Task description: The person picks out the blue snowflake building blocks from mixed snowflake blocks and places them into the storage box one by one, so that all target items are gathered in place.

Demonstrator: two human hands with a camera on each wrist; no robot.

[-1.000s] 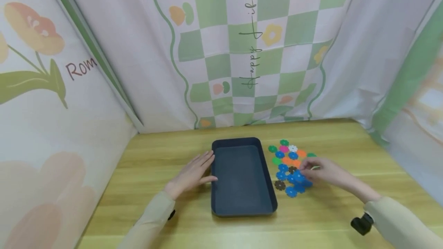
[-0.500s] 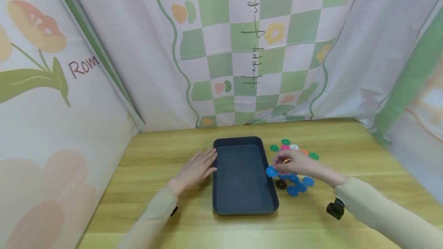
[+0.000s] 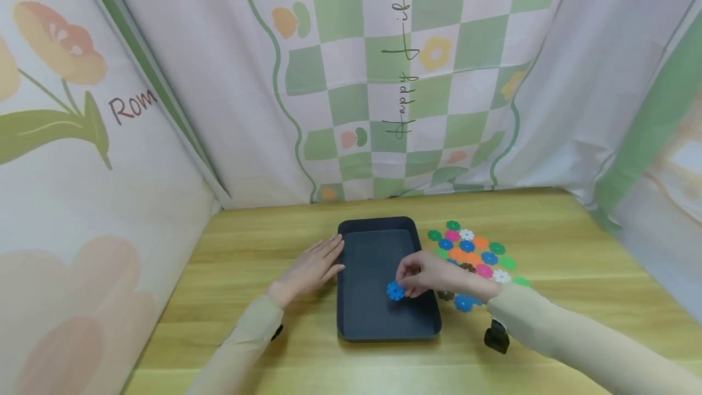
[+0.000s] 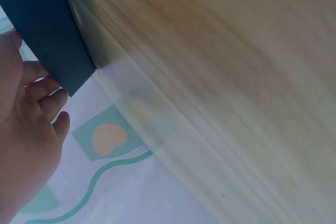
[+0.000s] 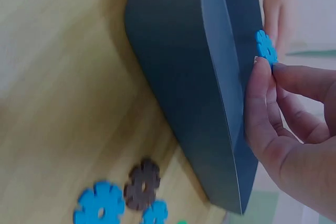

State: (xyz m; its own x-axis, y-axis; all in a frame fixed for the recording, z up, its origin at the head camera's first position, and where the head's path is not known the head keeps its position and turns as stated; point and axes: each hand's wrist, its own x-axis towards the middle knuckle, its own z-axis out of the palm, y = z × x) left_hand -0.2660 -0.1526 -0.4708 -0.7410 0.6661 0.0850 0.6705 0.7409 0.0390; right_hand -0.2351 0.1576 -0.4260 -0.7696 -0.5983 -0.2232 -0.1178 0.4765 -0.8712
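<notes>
A dark rectangular tray [image 3: 378,328] lies on the wooden table. My left hand [image 3: 307,270] rests along its left rim with the fingers fairly straight; in the left wrist view those fingers touch the tray's outer wall [image 4: 47,30]. Over the inside of the tray, my right hand [image 3: 425,273] pinches a blue flower-shaped plastic disc [image 3: 395,291] between thumb and fingertips. The right wrist view shows the same blue disc [image 5: 266,46] held upright by its edge, above the tray's rim.
Right of the tray, several more flower-shaped discs lie spread out, among them an orange one [image 3: 480,242], a white one [image 3: 501,276] and a pink one [image 3: 484,270]. A checkered curtain [image 3: 384,102] hangs behind the table.
My right hand has taken a blue disc from the pile and carried it left, over the tray. The left hand stays at the tray's left rim, its thumb now nearer the fingers.
</notes>
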